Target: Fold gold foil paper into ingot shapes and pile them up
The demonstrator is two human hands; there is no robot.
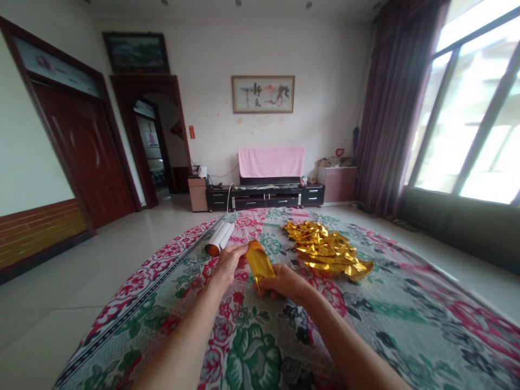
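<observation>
Between my two hands is a piece of gold foil paper (pixel 260 262), folded into a narrow strip and held slanting above the table. My left hand (pixel 228 265) pinches its upper left end. At its lower right end, my right hand (pixel 282 280) grips the foil between thumb and fingers. Folded gold foil pieces (pixel 331 252) lie in a heap to the right, pointed at their ends and overlapping. Beyond my left hand rests a roll of white-backed sheets (pixel 220 238), with an orange-gold inner side showing at its near end.
A flowered cloth (pixel 252 355) covers the round table. Past its far edge stand a low black cabinet (pixel 266 201) and something draped with a pink towel (pixel 271 162). A window (pixel 471 119) with a dark curtain (pixel 390 108) is at right, a red door (pixel 81 146) at left.
</observation>
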